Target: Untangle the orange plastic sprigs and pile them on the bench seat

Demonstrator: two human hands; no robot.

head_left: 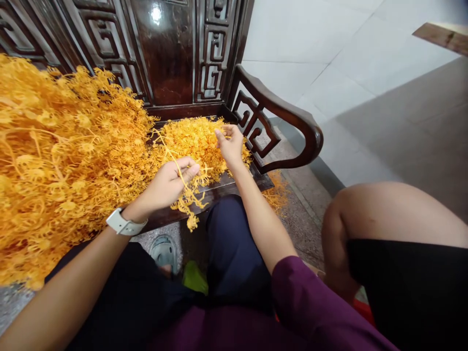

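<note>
My left hand (170, 180), with a white watch band on its wrist, pinches a yellow-orange plastic flower stem (181, 170). The stem's thin end points up and left, and its small flower heads dangle below my fingers. My right hand (231, 144) is over a low pile of loose yellow-orange plastic flower pieces (193, 134) on the bench seat. Its thumb and forefinger are close together; whatever lies between them is too small to make out. A much larger heap of the same yellow-orange plastic flowers (73, 161) rises to the left of my left hand.
The dark carved wooden bench (171, 58) has a curved armrest (292, 117) right of the small pile. Orange bits (278, 192) lie on the floor beyond the seat's end. Another person's bare knee (383, 214) is close on the right. A grey clog (164, 251) shows below.
</note>
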